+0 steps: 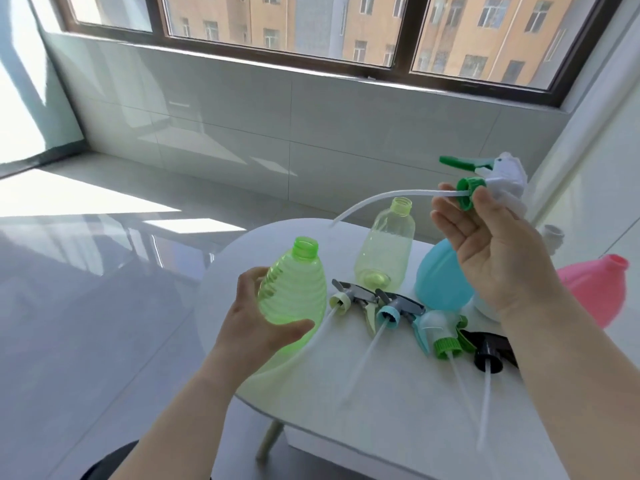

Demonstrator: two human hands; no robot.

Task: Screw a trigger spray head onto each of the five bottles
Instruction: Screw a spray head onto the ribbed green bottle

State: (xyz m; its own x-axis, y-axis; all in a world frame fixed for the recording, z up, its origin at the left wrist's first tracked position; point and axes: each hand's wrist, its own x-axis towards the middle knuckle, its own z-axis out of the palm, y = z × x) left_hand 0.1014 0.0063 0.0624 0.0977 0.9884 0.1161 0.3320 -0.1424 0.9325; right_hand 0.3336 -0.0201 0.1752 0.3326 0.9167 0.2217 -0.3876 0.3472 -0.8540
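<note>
My left hand (252,320) grips a ribbed green bottle (294,289), tilted, its open neck pointing up over the table's left edge. My right hand (485,244) holds up a white trigger spray head with a green collar (467,192); its long white dip tube (374,202) curves left and down, apart from the green bottle. On the white table (381,393) stand a pale yellow bottle (388,247), a blue bottle (440,282) and a pink bottle (588,289). Several loose spray heads lie in a row: yellow-collared (341,301), blue-collared (389,313), green-collared (445,342) and black (491,355).
The small white table has a rounded left edge with grey floor beyond it. A white cap (554,233) shows behind my right wrist. A tiled wall and a window run along the back. A dark stool edge (104,465) sits at the bottom left.
</note>
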